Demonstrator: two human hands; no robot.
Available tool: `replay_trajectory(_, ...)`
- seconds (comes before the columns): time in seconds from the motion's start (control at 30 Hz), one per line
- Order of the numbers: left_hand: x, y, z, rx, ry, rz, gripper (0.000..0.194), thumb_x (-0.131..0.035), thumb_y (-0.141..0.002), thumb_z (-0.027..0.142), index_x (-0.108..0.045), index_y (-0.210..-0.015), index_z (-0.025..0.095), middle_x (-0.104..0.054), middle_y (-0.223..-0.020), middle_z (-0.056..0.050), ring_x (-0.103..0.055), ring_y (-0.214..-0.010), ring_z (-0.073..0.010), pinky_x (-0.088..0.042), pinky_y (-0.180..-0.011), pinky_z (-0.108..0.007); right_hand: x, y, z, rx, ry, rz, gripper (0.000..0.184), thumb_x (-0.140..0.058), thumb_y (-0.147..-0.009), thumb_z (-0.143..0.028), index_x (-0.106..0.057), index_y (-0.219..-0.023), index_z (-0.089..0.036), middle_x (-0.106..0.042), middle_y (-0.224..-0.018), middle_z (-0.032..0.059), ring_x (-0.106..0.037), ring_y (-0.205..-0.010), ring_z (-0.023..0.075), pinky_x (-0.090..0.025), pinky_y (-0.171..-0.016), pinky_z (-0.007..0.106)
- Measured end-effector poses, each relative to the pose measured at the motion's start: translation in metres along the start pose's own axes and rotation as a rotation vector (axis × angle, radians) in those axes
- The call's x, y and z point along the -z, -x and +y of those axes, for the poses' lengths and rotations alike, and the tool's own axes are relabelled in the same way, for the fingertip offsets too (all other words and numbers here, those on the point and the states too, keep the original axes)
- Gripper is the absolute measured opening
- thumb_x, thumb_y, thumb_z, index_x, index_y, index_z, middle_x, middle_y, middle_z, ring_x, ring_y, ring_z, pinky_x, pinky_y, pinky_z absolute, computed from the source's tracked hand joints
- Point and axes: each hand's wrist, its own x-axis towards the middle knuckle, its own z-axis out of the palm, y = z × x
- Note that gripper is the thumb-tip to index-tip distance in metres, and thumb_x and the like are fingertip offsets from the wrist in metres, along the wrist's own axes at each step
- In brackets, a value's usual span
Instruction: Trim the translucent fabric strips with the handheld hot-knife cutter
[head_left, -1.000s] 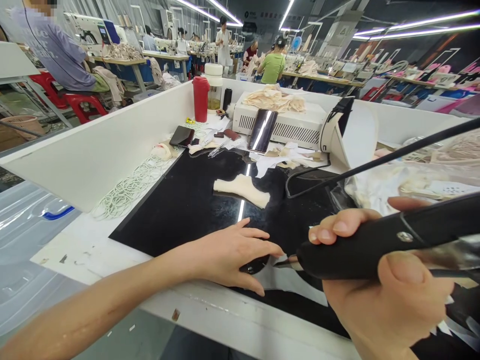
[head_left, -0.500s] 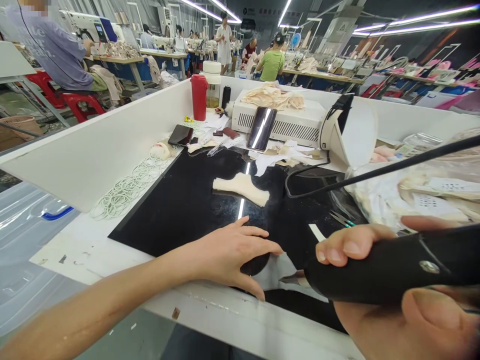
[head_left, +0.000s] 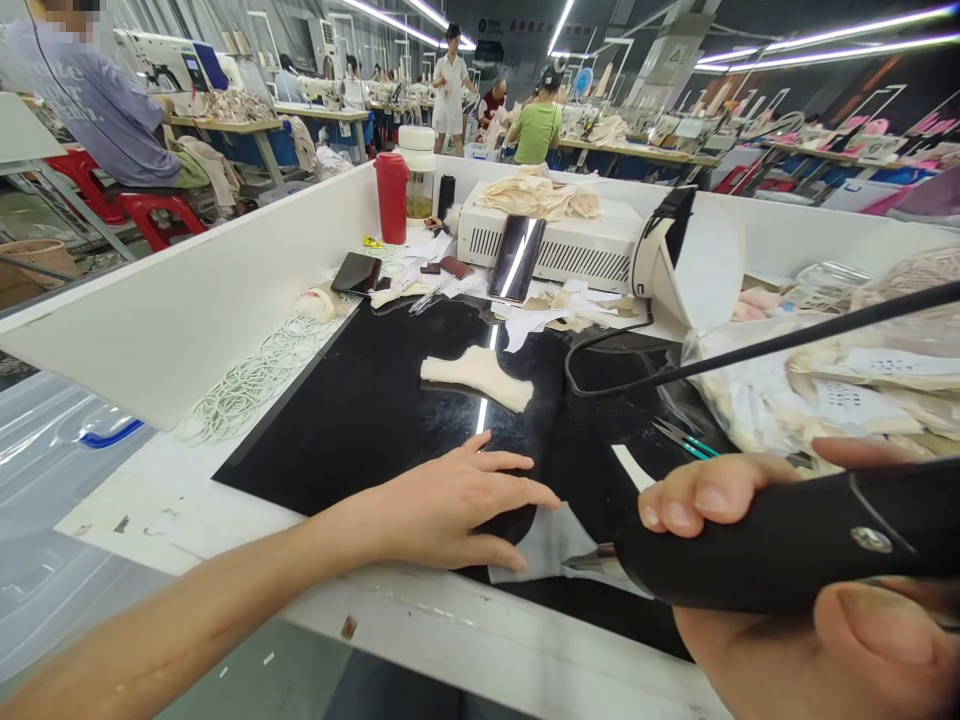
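My left hand [head_left: 457,500] lies flat, fingers spread, on a dark rounded piece and the edge of a pale grey fabric piece [head_left: 551,545] on the black mat [head_left: 360,420]. My right hand [head_left: 810,630] is wrapped round a black corded hand tool [head_left: 772,545] whose metal tip [head_left: 589,562] touches the grey fabric just right of my left fingers. A cream fabric piece [head_left: 480,375] lies further back on the mat.
White box machine [head_left: 562,240] with fabric on top, a phone [head_left: 514,258] leaning on it, red bottle [head_left: 391,198], rubber bands [head_left: 247,380], small scissors [head_left: 682,438], bag of cream pieces [head_left: 825,385] at right. White partition at left. Other people work at distant tables.
The tool tip has dropped lower and come onto the grey fabric. My left hand has stayed pressed in place, and more of the grey piece shows beside it.
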Motion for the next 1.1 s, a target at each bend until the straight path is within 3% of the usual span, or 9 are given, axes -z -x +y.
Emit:
replay_trajectory(0.3,-0.005,0.000,0.002,0.011,-0.027,0.016,0.061,-0.076,-0.092,0.033,-0.051,-0.148,0.027,-0.066,-0.142,-0.008,-0.042,-0.151,-0.0287,-0.009,-0.130,-0.060,0.006,0.004,0.004,0.005,-0.029,0.023,0.051,-0.095,-0.065,-0.041,-0.070,-0.109,-0.035,-0.065,-0.073,-0.0019,-0.058,-0.062,0.0202,-0.057,-0.058,0.040)
replay_trajectory(0.5,-0.009,0.001,0.003,-0.004,-0.025,0.039,0.063,-0.078,-0.090,0.032,-0.052,-0.147,0.028,-0.067,-0.141,-0.006,-0.042,-0.151,-0.0285,-0.008,-0.130,-0.061,-0.006,-0.013,0.005,0.104,-0.075,0.003,0.049,-0.098,-0.059,-0.036,-0.071,-0.100,-0.031,-0.067,-0.066,-0.0021,-0.058,-0.055,0.0202,-0.055,-0.051,0.039)
replay_trajectory(0.67,-0.010,0.000,0.008,0.015,-0.023,0.034,0.065,-0.081,-0.087,0.031,-0.052,-0.146,0.027,-0.067,-0.141,-0.007,-0.044,-0.149,-0.0284,-0.008,-0.129,-0.062,-0.018,-0.019,0.012,0.129,-0.086,0.057,0.050,-0.096,-0.057,-0.038,-0.070,-0.098,-0.030,-0.068,-0.065,-0.0034,-0.058,-0.055,0.0191,-0.054,-0.050,0.034)
replay_trajectory(1.1,-0.012,-0.006,0.010,0.002,-0.013,0.062,0.063,-0.078,-0.089,0.034,-0.052,-0.146,0.026,-0.068,-0.139,-0.008,-0.044,-0.149,-0.0285,-0.009,-0.129,-0.062,-0.016,-0.021,0.015,0.151,-0.064,0.034,0.048,-0.093,-0.059,-0.039,-0.068,-0.099,-0.030,-0.067,-0.066,-0.0049,-0.058,-0.053,0.0177,-0.054,-0.050,0.034)
